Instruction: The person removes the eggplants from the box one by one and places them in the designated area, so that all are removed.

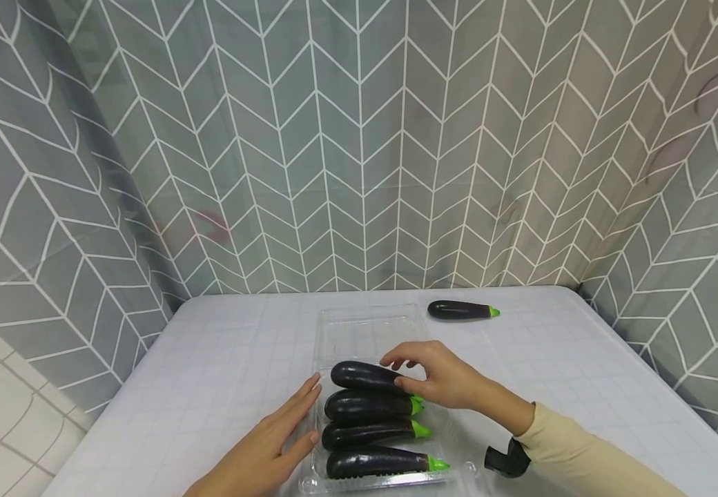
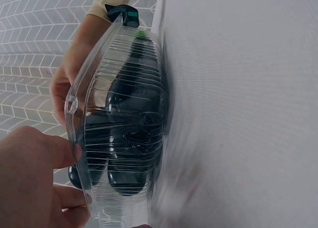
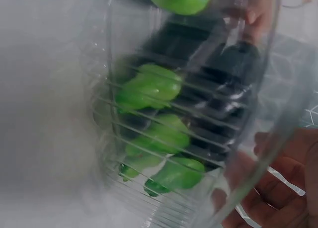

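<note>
A clear plastic clamshell box (image 1: pixel 334 485) stands on the table, holding several dark eggplants with bright green stems. My left hand (image 1: pixel 267 442) rests along the box's left side, fingers straight; in the left wrist view its thumb touches the rim. My right hand (image 1: pixel 442 376) hovers at the farthest eggplant (image 1: pixel 364 375) in the box, its thumb by the stem end and its other fingers loosely bent beyond it. Through the clear wall, the right wrist view shows green stems (image 3: pixel 158 86) and the bent fingers outside the rim. Whether the right thumb touches the eggplant I cannot tell.
One more eggplant (image 1: pixel 460 310) lies near the table's back edge. The box's clear lid (image 1: pixel 368 330) lies folded open toward the back. A black band (image 1: pixel 508 459) is on the right wrist. Patterned grey curtains (image 1: pixel 359 152) hang behind the white-covered table (image 1: pixel 222 345).
</note>
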The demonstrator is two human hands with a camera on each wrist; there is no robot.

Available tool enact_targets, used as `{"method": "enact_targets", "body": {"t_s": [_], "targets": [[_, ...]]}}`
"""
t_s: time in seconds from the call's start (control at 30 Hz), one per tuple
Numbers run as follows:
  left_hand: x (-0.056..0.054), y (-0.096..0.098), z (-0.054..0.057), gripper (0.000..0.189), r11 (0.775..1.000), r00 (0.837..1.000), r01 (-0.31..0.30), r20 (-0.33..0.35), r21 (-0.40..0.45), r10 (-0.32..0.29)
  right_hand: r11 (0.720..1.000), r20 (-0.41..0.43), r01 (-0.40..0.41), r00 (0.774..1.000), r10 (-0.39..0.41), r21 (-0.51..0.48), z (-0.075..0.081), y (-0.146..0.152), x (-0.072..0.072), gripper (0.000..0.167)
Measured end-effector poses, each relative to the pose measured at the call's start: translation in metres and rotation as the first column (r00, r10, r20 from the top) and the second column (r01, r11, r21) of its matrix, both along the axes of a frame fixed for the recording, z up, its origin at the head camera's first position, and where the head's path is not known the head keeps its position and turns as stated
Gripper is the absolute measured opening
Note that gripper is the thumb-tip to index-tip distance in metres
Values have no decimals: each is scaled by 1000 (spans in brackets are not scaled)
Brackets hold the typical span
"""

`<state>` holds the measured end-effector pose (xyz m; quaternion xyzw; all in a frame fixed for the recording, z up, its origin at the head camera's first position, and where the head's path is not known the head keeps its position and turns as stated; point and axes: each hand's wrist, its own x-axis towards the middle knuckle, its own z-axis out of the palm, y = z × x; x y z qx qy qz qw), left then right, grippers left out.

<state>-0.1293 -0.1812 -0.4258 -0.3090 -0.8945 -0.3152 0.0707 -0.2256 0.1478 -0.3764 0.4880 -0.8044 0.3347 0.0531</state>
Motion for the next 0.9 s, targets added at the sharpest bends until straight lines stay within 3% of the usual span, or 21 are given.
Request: {"method": "enact_targets", "body": {"t_s": [0.6,0.9], "targets": [[-1,0,-2,64,1000,1000,17,4,14,-18,999,-4,8,1000,-8,51,-9,-2,1,36],[2,1,-1,64,1000,1000,-15,-19,-8,15,996,-20,24,1000,-23,84,-7,-6,2,40]]}}
